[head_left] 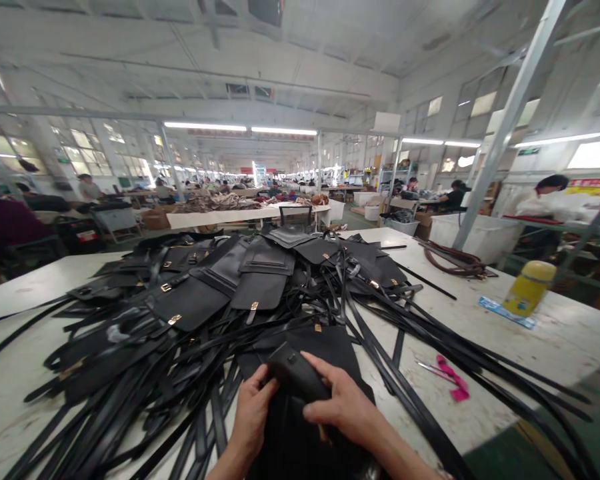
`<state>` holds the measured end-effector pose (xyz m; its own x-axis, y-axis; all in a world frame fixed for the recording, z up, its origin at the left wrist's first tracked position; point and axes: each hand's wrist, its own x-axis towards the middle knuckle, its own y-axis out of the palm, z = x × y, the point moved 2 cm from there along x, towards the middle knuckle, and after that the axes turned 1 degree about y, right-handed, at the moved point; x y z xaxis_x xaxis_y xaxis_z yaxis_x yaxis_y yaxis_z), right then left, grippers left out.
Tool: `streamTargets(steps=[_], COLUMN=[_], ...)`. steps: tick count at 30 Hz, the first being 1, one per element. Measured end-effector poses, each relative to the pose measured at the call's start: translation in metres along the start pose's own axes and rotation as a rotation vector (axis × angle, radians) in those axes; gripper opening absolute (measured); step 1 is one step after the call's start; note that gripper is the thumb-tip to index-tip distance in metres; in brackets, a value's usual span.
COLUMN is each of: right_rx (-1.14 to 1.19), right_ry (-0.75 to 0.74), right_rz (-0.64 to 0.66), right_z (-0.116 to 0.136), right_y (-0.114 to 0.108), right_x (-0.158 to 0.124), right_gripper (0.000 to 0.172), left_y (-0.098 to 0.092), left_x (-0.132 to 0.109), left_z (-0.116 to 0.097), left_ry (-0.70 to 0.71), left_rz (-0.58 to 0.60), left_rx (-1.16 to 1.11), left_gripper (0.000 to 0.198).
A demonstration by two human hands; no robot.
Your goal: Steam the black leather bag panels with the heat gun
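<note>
While a heap of black leather bag panels (230,287) and long black straps (420,333) is spreading across most of a white worktable (555,347), a black leather piece (293,373) is being gripped by two bare hands at the table's near edge, at six o'clock. Bare tabletop is being left open mainly toward three o'clock, where pink-handled snips (450,377) are lying just beside the straps, and toward nine o'clock, where only a few strap ends are trailing over the surface. The table's right edge is being overhung by several straps at four o'clock. Farther out at two o'clock, a yellow bottle (529,288) is standing upright on a blue strip, with a brown coil (455,261) lying beyond it near the far corner.

The left hand (253,413) is being held palm inward, its fingers curled around the lower left side of the folded piece. The right hand (343,403) is being laid over the top from the right, thumb stretched along the upper edge, fingers clamped down on the leather. Both wrists are being angled inward, meeting over a larger dark panel (330,347) beneath. Other people (545,193) are being seen at benches at twelve to two o'clock, well apart.
</note>
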<state>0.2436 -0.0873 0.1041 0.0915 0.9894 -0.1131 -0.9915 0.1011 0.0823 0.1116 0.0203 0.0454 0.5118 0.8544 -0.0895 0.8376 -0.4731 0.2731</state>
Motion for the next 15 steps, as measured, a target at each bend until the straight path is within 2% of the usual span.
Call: streamTargets(steps=[3, 5, 8, 11, 13, 15], right_rx=[0.015, 0.037, 0.105, 0.128, 0.104, 0.061], right_ry=[-0.030, -0.053, -0.060, -0.054, -0.070, -0.086], right_rz=[-0.038, -0.067, -0.073, -0.123, -0.227, -0.376], right_z=[-0.002, -0.003, -0.008, -0.019, -0.031, -0.045], right_y=[0.006, 0.007, 0.001, -0.019, -0.039, -0.063], right_x=[0.013, 0.009, -0.011, -0.037, -0.056, -0.075], right_gripper=[0.081, 0.080, 0.078, 0.081, 0.083, 0.083], left_y=[0.000, -0.001, -0.001, 0.007, 0.018, 0.032], left_x=[-0.012, -0.016, -0.019, -0.024, -0.032, -0.043], left_z=[0.004, 0.009, 0.016, 0.011, 0.000, -0.015], left_ry=[-0.050, -0.062, -0.079, -0.070, -0.032, -0.003], left_rz=[-0.024, -0.039, -0.073, -0.102, -0.023, 0.146], left_rx=[-0.054, -0.034, 0.055, 0.137, 0.170, 0.216], left_gripper=[0.044, 0.044, 0.040, 0.037, 0.039, 0.037])
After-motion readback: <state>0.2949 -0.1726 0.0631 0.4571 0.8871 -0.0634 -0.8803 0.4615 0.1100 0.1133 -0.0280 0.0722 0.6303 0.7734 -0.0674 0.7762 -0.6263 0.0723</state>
